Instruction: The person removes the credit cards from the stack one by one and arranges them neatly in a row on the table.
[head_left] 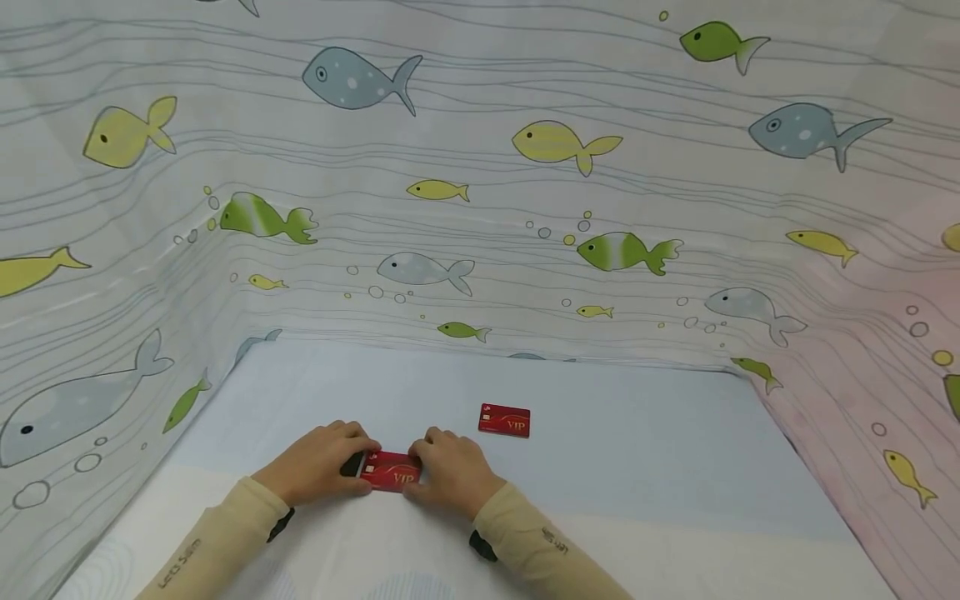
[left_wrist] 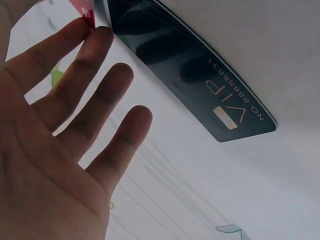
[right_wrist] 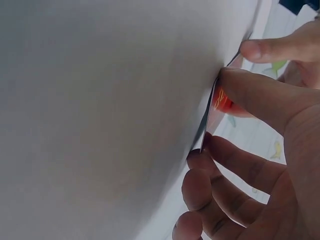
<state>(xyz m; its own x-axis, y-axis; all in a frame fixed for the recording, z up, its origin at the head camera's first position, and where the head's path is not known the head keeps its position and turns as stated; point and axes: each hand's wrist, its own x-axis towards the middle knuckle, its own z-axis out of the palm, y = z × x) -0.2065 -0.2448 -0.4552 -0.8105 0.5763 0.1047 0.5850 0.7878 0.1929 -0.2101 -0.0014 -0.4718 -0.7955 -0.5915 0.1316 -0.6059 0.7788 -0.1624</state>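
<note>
Both hands hold a red VIP card [head_left: 392, 472] low over the table. My left hand [head_left: 326, 464] grips its left end between thumb and fingers, and my right hand [head_left: 453, 473] grips its right end. Seen from the right wrist, the right thumb and fingertips pinch the card's edges. A dark VIP card [left_wrist: 200, 82] with a printed number lies beside the left fingertips, beneath that hand's arch in the head view. The left thumb is mostly hidden in the left wrist view. Another red VIP card [head_left: 505, 421] lies face up beyond the right hand.
A pale cloth covers the table [head_left: 637, 467]. Fish-patterned fabric walls [head_left: 487, 225] rise at the back and on both sides. Dark wrist straps show under both beige sleeves [head_left: 551, 542].
</note>
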